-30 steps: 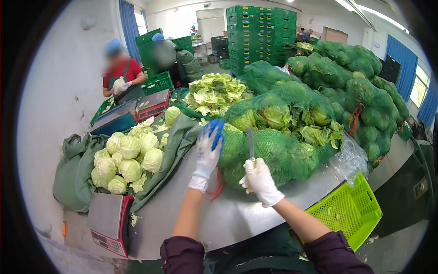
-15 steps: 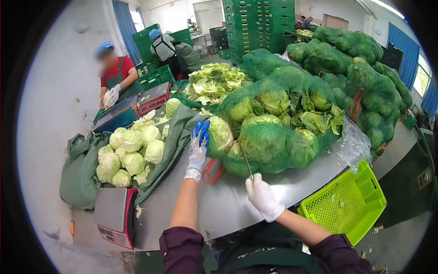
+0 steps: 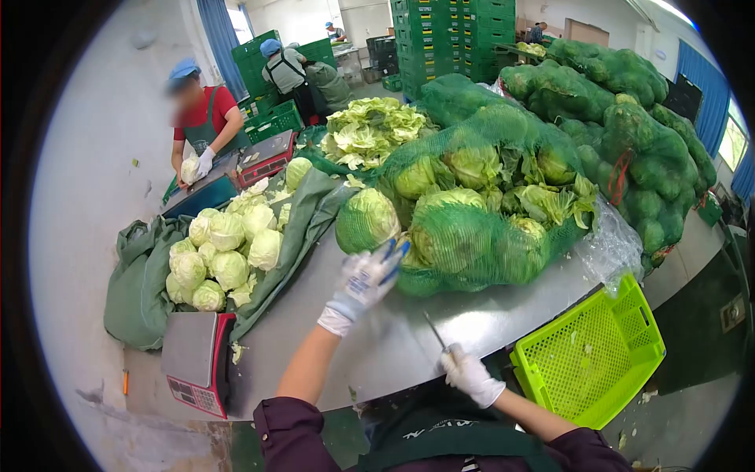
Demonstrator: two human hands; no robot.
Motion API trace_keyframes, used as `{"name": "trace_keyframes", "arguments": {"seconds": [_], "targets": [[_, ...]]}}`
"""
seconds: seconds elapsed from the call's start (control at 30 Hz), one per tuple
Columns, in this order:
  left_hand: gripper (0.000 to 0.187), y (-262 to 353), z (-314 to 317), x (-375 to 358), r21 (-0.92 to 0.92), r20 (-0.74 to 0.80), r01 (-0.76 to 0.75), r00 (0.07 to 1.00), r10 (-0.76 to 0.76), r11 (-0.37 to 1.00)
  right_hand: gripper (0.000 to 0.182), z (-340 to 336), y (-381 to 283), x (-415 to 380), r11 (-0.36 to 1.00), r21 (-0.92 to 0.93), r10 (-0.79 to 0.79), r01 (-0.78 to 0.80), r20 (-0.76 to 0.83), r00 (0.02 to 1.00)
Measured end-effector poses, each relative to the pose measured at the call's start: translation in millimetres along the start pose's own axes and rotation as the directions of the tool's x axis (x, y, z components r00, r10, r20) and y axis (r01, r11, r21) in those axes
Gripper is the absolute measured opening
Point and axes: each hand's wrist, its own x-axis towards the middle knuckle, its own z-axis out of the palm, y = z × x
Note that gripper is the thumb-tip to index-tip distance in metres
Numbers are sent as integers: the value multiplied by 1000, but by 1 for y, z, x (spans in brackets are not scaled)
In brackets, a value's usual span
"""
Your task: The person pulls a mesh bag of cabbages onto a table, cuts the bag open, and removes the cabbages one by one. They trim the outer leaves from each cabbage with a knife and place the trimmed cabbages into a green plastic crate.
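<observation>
My left hand (image 3: 368,277), in a white glove with blue-coated fingers, reaches to the front of a green mesh bag (image 3: 472,263) of cabbages. Its fingers are stretched out and apart, with the tips right at the netting. Just above it lies a cabbage (image 3: 370,219) at the bag's left end, partly under the net. A knife (image 3: 435,330) is in my right hand (image 3: 472,377), the white-gloved fingers wrapped round its handle. The blade points up and left over the metal table (image 3: 377,346), apart from the bag.
Trimmed cabbages (image 3: 228,252) lie on a green cloth at left, behind a red-edged scale (image 3: 193,354). Loose leaves (image 3: 373,130) are piled at the back. A lime crate (image 3: 590,354) stands at right, near stacked full net bags (image 3: 645,149). A co-worker (image 3: 208,118) handles a cabbage across the table.
My left hand has moved from the cabbage's left side to the right and toward me, at the bag's front. My right hand has drawn the knife back from the cabbages toward my body.
</observation>
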Motion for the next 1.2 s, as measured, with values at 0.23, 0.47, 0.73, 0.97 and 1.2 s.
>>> {"name": "trace_keyframes", "arguments": {"seconds": [0.23,0.47,0.73,0.97,1.2], "targets": [[20,-19,39,-12,141,110,72,990,-88,987,22,-35,-47,45,946,-219,-275,240,-142,951],[8,-6,-29,-31,139,228,-284,941,249,949,31,-24,-70,72,874,-441,-255,205,-57,965],[20,-75,-16,-53,-43,265,-85,960,94,995,30,-3,30,16,813,-552,-273,185,-80,959],[58,87,-49,-37,-402,-169,-5,983,-68,916,49,-58,14,15,942,152,-138,298,-636,759],[60,129,23,-56,-148,-35,121,991,-127,982,43,-26,-10,63,948,217,-56,233,-607,793]]}}
